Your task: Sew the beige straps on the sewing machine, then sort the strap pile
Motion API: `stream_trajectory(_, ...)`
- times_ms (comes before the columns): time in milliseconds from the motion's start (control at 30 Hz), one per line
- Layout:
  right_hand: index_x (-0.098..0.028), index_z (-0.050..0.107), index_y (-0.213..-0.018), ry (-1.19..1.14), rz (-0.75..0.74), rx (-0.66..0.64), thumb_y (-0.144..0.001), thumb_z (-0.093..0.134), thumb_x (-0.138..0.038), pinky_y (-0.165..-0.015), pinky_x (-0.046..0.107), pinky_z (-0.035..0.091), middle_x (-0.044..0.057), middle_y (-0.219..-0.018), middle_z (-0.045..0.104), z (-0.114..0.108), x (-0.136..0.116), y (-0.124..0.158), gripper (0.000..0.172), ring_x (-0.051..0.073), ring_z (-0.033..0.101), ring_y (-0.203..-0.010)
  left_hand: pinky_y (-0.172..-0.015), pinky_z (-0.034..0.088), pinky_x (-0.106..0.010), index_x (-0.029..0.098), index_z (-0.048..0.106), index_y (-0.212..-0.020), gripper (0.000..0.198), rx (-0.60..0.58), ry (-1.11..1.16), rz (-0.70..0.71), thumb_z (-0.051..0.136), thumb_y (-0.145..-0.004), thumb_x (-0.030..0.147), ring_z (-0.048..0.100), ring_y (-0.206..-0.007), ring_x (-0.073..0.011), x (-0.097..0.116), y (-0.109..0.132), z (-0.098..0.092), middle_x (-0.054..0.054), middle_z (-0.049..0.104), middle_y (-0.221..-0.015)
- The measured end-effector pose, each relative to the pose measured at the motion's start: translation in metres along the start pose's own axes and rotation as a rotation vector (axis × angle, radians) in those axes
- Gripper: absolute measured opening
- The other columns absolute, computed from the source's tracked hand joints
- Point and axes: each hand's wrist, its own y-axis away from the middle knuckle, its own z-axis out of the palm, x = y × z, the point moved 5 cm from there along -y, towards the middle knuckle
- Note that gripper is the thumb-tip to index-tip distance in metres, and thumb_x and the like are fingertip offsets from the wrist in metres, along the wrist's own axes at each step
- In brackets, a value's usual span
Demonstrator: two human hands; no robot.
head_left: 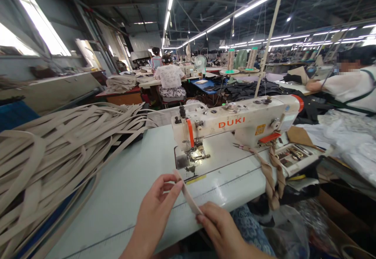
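Flat beige fabric strip point(188, 196) pinched between left hand point(154, 212) and right hand point(221, 227), glossy white sewing machine point(235, 127) just beyond, heaped matching strips point(58, 145) leftward.

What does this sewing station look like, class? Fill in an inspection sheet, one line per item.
Surface: pale table, sewing machine standing on it.
Job's things: beige strip held before the machine.
Clutter: pile of strips at left; tool tray and twisted fabric band at right.
Grips: left hand and right hand each pinch one end.
Cables: nothing seen.
Surroundings: seated person ahead, co-worker at right.
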Motion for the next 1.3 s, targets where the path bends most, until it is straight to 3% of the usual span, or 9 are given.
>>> stream_trajectory(167, -0.013, 0.059, -0.09, -0.697, 0.415, -0.259, -0.069, 0.061, -0.079, -0.059, 0.026, 0.045, 0.0, -0.061, 0.056, 0.042, 0.025, 0.006, 0.069, 0.013, 0.055, -0.054, -0.057, 0.048, -0.029, 0.018, 0.063, -0.09, 0.048, -0.142, 0.13, -0.157, 0.07, -0.062, 0.057, 0.059, -0.062, -0.0185, -0.021, -0.008, 0.014, -0.001, 0.066, -0.07)
stream_trajectory(367, -0.012, 0.062, -0.089, -0.688, 0.491, -0.311, -0.069, 0.059, -0.081, -0.058, 0.022, 0.042, 0.001, -0.061, 0.058, 0.045, 0.046, 0.028, 0.072, 0.009, 0.053, -0.054, -0.056, 0.047, -0.03, 0.017, 0.062, -0.075, 0.053, -0.131, 0.035, -0.2, 0.054, -0.07, 0.069, 0.057, -0.058, -0.0182, -0.05, -0.05, 0.024, -0.002, 0.062, -0.063)
stream_trajectory(500, -0.013, 0.06, -0.089, -0.634, 0.525, -0.228, -0.069, 0.057, -0.083, -0.058, 0.022, 0.041, 0.003, -0.066, 0.062, 0.035, 0.057, 0.04, 0.073, 0.01, 0.056, -0.058, -0.068, 0.05, -0.038, 0.019, 0.061, -0.07, 0.048, -0.111, -0.314, 0.038, 0.039, -0.082, 0.06, 0.061, -0.068, -0.0241, -0.054, -0.082, 0.035, -0.006, 0.064, -0.068)
stream_trajectory(667, -0.014, 0.054, -0.087, -0.736, 0.586, -0.135, -0.061, 0.058, -0.087, -0.053, 0.022, 0.04, 0.002, -0.057, 0.061, 0.035, 0.057, 0.03, 0.077, 0.013, 0.058, -0.051, -0.095, 0.048, -0.049, 0.012, 0.063, -0.11, 0.039, 0.085, -0.679, 0.463, 0.049, -0.084, 0.038, 0.06, -0.104, -0.031, -0.051, -0.079, 0.041, -0.016, 0.066, -0.111)
stream_trajectory(867, -0.014, 0.053, -0.083, -0.873, 0.69, -0.105, -0.053, 0.066, -0.084, -0.049, 0.022, 0.039, 0.002, -0.056, 0.061, 0.041, 0.055, 0.019, 0.077, 0.014, 0.059, -0.049, -0.097, 0.051, -0.038, 0.013, 0.067, -0.11, 0.036, -0.097, -0.89, 0.829, 0.036, -0.095, 0.021, 0.062, -0.109, -0.0242, -0.063, -0.043, 0.051, -0.013, 0.069, -0.113)
stream_trajectory(1033, -0.013, 0.056, -0.083, -0.907, 0.743, -0.015, -0.046, 0.072, -0.08, -0.049, 0.022, 0.042, 0.002, -0.055, 0.062, 0.033, 0.044, 0.009, 0.078, 0.013, 0.059, -0.048, -0.099, 0.051, -0.039, 0.01, 0.065, -0.116, 0.043, -0.193, -1.001, 0.872, 0.03, -0.092, 0.01, 0.059, -0.117, -0.0245, -0.069, -0.04, 0.059, -0.014, 0.067, -0.119)
stream_trajectory(1133, -0.011, 0.057, -0.085, -0.928, 0.777, 0.053, -0.065, 0.072, -0.066, -0.05, 0.021, 0.043, 0.004, -0.059, 0.065, 0.027, 0.036, -0.001, 0.06, 0.014, 0.062, -0.05, -0.098, 0.051, -0.041, 0.008, 0.062, -0.12, 0.045, -0.229, -1.039, 0.899, 0.029, -0.09, 0.008, 0.057, -0.12, -0.0261, -0.068, -0.047, 0.065, -0.016, 0.065, -0.123)
stream_trajectory(1233, -0.009, 0.057, -0.089, -0.934, 0.821, 0.092, -0.097, 0.043, -0.039, -0.052, 0.021, 0.045, 0.006, -0.06, 0.065, 0.022, 0.029, -0.01, 0.034, 0.013, 0.064, -0.051, -0.098, 0.052, -0.041, 0.007, 0.064, -0.115, 0.043, -0.199, -1.016, 0.964, 0.03, -0.09, 0.01, 0.058, -0.117, -0.0267, -0.063, -0.055, 0.067, -0.017, 0.067, -0.118)
stream_trajectory(1300, -0.008, 0.056, -0.091, -0.931, 0.842, 0.101, -0.102, 0.025, -0.026, -0.053, 0.022, 0.047, 0.005, -0.06, 0.064, 0.021, 0.025, -0.014, 0.038, 0.013, 0.064, -0.05, -0.099, 0.052, -0.039, 0.007, 0.064, -0.115, 0.041, -0.173, -0.982, 0.977, 0.031, -0.09, 0.011, 0.059, -0.116, -0.0257, -0.061, -0.06, 0.066, -0.016, 0.067, -0.117)
